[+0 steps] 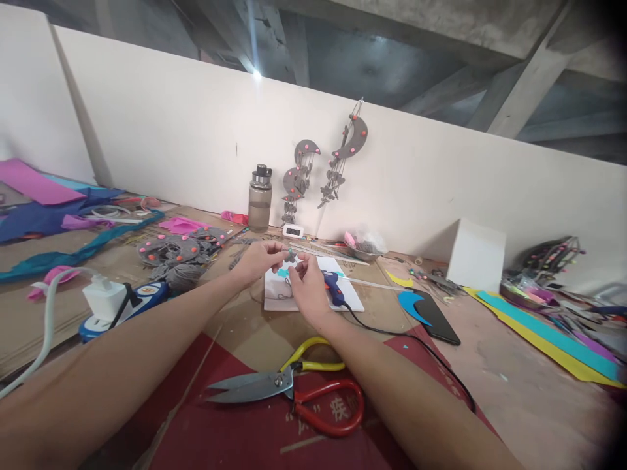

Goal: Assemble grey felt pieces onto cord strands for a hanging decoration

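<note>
Between the fingertips of both my hands is a small grey felt piece [290, 257], too small to make out fully; a thin dark string seems to hang below it. My left hand [259, 261] pinches it from the left. From the right, my right hand [309, 287] closes its fingers on it. Beneath them lies a white sheet or pad [272, 300] with turquoise scraps. A blue glue gun [335, 288] rests on it, partly hidden by my right hand. Closer to me are large scissors [274, 385] with one yellow and one red handle, blades pointing left.
Hanging on the white wall are grey moon ornaments [360, 138]. A bottle [260, 202] and small clock [292, 231] stand behind. At left is a power strip [142, 303]; at right a phone [435, 316] under a blue crescent [414, 308]. The glue gun's black cable [416, 336] runs right.
</note>
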The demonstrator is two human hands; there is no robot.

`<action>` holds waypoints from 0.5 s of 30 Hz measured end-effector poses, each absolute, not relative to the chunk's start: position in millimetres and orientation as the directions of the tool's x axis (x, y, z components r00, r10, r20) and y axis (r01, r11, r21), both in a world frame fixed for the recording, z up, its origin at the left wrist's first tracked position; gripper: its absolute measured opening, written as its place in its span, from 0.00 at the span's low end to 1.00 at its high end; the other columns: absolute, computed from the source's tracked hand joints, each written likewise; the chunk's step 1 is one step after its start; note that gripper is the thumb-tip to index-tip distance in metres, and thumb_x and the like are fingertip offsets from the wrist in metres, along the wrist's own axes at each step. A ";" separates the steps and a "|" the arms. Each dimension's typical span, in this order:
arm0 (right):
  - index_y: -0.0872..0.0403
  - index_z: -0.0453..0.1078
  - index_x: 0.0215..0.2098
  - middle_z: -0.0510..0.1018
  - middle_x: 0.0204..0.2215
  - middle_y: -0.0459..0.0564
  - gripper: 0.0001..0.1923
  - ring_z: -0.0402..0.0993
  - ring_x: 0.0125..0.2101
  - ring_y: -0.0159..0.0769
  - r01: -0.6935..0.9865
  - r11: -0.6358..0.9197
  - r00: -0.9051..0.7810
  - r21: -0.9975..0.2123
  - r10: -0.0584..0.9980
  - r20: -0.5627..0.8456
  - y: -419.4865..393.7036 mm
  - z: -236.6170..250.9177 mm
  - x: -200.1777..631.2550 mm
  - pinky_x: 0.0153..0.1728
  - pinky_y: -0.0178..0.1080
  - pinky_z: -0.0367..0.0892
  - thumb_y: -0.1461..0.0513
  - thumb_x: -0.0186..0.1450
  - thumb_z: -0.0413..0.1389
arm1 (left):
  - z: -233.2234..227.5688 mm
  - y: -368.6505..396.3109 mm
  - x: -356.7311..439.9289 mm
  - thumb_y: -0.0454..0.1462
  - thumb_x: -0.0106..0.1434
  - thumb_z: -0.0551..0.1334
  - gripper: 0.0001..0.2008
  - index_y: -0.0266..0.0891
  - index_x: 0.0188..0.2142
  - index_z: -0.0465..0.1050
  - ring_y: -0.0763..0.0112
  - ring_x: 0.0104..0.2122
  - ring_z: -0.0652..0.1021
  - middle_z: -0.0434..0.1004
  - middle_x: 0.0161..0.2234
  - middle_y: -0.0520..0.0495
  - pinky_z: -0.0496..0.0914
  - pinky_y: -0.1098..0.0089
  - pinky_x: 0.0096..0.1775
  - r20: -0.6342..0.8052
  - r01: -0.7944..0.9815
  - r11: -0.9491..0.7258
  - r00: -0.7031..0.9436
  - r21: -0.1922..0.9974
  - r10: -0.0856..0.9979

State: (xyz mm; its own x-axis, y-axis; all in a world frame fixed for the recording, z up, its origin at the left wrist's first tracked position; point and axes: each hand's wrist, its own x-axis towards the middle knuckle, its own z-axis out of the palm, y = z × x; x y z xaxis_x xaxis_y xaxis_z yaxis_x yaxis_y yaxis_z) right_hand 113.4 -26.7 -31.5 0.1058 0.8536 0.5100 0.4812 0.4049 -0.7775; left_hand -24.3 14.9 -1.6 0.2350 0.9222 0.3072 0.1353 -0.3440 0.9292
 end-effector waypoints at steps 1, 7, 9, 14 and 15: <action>0.55 0.60 0.47 0.69 0.32 0.46 0.16 0.67 0.32 0.34 0.498 0.398 0.103 -0.770 0.855 0.509 -26.7 -28.8 114.3 0.38 0.38 0.64 0.61 0.61 0.50 | -1.4 15.4 -25.0 0.38 0.54 0.61 0.07 0.35 0.29 0.72 0.80 0.17 0.66 0.68 0.18 0.55 0.60 0.77 0.22 0.310 0.133 -0.346 0.236 0.929 0.921; 0.55 0.64 0.44 0.72 0.35 0.50 0.12 0.68 0.33 0.35 0.667 0.398 0.031 -0.630 0.830 0.557 -26.6 -14.3 132.9 0.40 0.40 0.65 0.61 0.62 0.49 | -0.5 16.4 -25.8 0.40 0.54 0.62 0.08 0.35 0.28 0.72 0.79 0.18 0.69 0.70 0.20 0.54 0.64 0.76 0.24 0.333 0.102 -0.361 0.221 0.927 0.917; 0.55 0.66 0.41 0.73 0.37 0.52 0.10 0.68 0.37 0.37 0.741 0.405 -0.001 -0.535 0.798 0.602 -28.2 -10.4 145.9 0.43 0.41 0.64 0.61 0.63 0.48 | 0.4 15.9 -25.0 0.40 0.53 0.63 0.09 0.35 0.29 0.73 0.78 0.19 0.71 0.72 0.21 0.53 0.66 0.75 0.26 0.326 0.092 -0.351 0.213 0.932 0.921; 0.58 0.66 0.45 0.72 0.45 0.60 0.15 0.67 0.48 0.44 0.924 0.108 0.112 -0.366 0.840 0.531 -29.8 -12.0 182.0 0.49 0.45 0.61 0.58 0.64 0.48 | -0.2 16.5 -22.5 0.38 0.52 0.65 0.07 0.35 0.30 0.74 0.77 0.22 0.74 0.76 0.26 0.51 0.69 0.74 0.29 0.313 0.021 -0.324 0.196 0.946 0.929; 0.59 0.67 0.44 0.72 0.45 0.63 0.16 0.67 0.49 0.46 0.935 -0.015 0.176 -0.353 0.886 0.429 -28.5 -15.2 187.1 0.49 0.46 0.61 0.56 0.64 0.50 | -0.6 16.7 -22.1 0.37 0.52 0.65 0.07 0.35 0.30 0.74 0.77 0.22 0.74 0.76 0.27 0.50 0.69 0.74 0.29 0.315 0.005 -0.322 0.198 0.947 0.928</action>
State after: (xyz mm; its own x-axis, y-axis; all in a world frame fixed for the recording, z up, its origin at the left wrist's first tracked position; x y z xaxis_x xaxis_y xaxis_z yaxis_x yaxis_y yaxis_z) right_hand 187.1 -28.5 -15.2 0.1760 0.8859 0.4292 0.9353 -0.0145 -0.3535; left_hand -22.1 16.7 -0.6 0.1979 0.9283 0.3149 0.0051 -0.3222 0.9467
